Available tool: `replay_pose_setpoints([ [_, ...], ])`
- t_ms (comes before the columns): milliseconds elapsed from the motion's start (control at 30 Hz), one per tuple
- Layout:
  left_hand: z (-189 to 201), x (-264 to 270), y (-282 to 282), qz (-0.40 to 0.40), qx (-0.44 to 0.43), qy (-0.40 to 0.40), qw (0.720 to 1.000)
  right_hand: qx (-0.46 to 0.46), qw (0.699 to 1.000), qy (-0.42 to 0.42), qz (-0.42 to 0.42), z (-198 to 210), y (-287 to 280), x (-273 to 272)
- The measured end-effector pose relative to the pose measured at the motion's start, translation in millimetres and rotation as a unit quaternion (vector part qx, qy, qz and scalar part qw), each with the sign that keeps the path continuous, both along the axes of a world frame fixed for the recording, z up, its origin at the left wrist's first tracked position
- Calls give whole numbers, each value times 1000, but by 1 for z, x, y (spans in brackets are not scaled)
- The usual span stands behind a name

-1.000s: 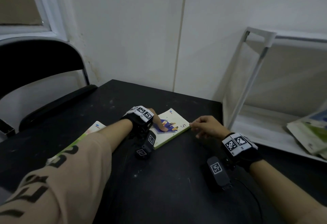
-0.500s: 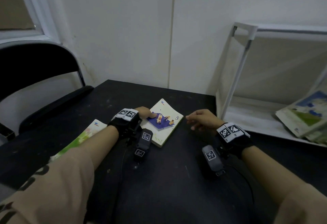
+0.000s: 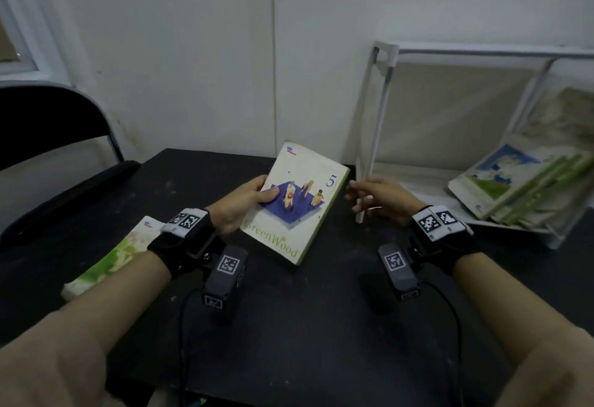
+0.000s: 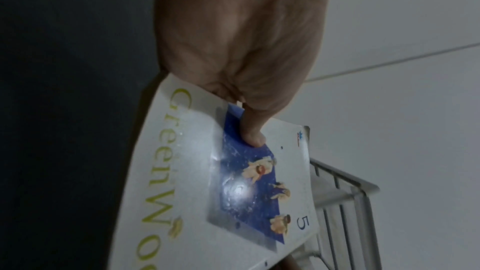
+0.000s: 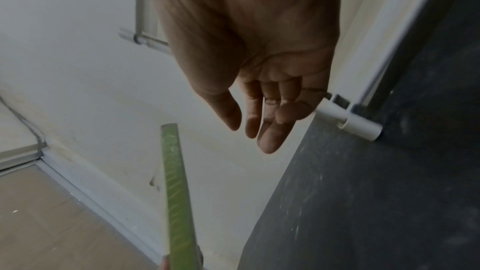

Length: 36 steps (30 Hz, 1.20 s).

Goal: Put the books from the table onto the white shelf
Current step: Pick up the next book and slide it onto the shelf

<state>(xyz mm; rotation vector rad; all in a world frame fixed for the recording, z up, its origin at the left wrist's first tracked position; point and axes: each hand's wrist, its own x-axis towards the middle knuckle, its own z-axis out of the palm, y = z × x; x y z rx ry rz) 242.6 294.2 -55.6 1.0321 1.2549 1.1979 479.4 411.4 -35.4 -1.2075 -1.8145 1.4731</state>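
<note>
A white "GreenWood 5" book (image 3: 299, 204) with a blue picture is lifted off the black table (image 3: 305, 326) and tilted up. My left hand (image 3: 247, 204) grips its left edge, thumb on the cover (image 4: 253, 137), the other fingers hidden under it. The book (image 4: 207, 192) fills the left wrist view. My right hand (image 3: 373, 197) hovers just right of the book with fingers relaxed and holds nothing; in the right wrist view the right hand (image 5: 254, 110) is beside the book's green spine (image 5: 176, 192). A second, green-and-white book (image 3: 112, 258) lies flat on the table under my left forearm.
The white shelf (image 3: 385, 56) stands on the table at the right, with several books (image 3: 520, 191) leaning inside at its right end. Its front post foot (image 5: 361, 126) is near my right hand. A black chair (image 3: 54, 123) stands at the left.
My left hand has taken hold of the "GreenWood 5" book and raised it off the table, tilting it up. My right hand has opened and lifted beside it.
</note>
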Motion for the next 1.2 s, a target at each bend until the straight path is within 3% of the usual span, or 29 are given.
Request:
replay_pose_setpoints([
  [300,-6,40,5,-43,10,-26,999,-2,999,-1,-49,-12,-9,18],
  [633,3,75,58,-36,49,-27,998,26,982,88,-166,-11,-26,58],
  [833,13,68,90,-1,69,-8,998,46,979,102,-170,-4,-43,55],
  [1200,14,63,104,-31,19,85,996,92,984,75,-135,8,-69,40],
])
